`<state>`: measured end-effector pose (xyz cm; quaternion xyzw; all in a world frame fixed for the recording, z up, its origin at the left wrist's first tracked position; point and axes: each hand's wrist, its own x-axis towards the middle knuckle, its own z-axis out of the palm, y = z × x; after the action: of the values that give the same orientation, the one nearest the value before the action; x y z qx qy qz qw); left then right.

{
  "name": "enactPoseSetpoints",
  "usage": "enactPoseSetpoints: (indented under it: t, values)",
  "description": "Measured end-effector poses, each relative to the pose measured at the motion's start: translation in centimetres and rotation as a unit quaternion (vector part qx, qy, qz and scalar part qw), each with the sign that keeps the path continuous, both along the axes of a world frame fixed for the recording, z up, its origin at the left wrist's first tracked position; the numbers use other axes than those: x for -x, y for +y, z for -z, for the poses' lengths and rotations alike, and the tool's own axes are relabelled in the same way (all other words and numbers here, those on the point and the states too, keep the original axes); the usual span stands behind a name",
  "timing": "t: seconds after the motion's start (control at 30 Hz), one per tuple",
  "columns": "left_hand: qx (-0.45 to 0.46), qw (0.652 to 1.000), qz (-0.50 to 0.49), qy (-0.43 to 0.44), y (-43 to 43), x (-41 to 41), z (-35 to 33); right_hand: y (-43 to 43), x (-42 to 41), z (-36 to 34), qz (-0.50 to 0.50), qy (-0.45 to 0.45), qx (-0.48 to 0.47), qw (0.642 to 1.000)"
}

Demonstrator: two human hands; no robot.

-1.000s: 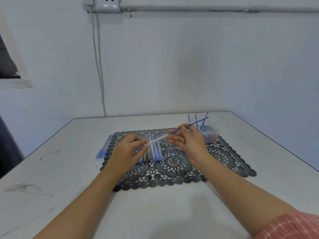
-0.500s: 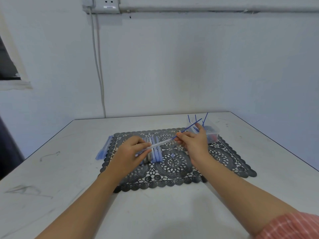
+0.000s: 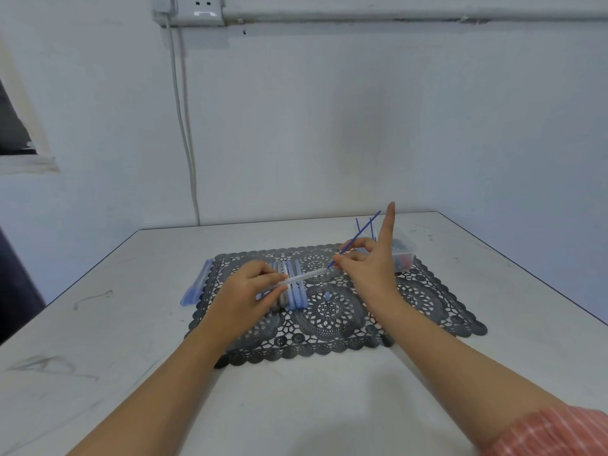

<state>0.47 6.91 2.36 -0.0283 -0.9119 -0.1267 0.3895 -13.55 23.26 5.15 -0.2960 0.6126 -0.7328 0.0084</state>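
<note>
Above mat [image 3: 427, 307]: L hand [image 3: 245, 291] grips clear pen barrel [image 3: 304, 277]; R hand [image 3: 368, 268] pinches blue refill [image 3: 357, 235], index finger straight.

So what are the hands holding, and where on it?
The left hand grips a clear barrel by its left end; the right hand pinches a blue refill near its lower end.

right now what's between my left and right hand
In the head view, the clear pen barrel bridges the gap between the left hand and the right hand, which pinches the blue refill. Beneath it, blue pens lie on the mat.
</note>
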Motion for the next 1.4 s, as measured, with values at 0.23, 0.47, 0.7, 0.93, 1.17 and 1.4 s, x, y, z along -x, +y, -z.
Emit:
enactPoseSetpoints:
  t: [0.23, 0.47, 0.7, 0.93, 1.17, 1.4]
  values:
    - [-0.006, 1.000, -0.009, 0.005, 0.0, 0.0, 0.0, 0.1, 0.3, -0.1, -0.014, -0.012, 0.008, 1.000]
    - [-0.007, 1.000, -0.007, 0.004, 0.1, 0.0, -0.1, 0.0, 0.2, -0.2, 0.010, -0.014, 0.022, 1.000]
    - [-0.005, 1.000, -0.013, 0.005, -0.1, 0.0, 0.0, 0.2, 0.1, -0.3, -0.003, -0.042, 0.045, 0.998]
    - [-0.004, 1.000, -0.021, 0.012, -0.1, 0.1, 0.0, 0.0, 0.6, 0.0, -0.017, -0.113, 0.083, 0.990]
    - [-0.006, 1.000, -0.010, 0.009, 0.3, 0.2, -0.1, -0.2, -0.1, 0.2, -0.022, -0.109, 0.080, 0.991]
    - [-0.011, 1.000, -0.021, 0.014, 0.2, 0.0, 0.0, 0.5, 1.0, 0.5, 0.101, 0.194, -0.192, 0.957]
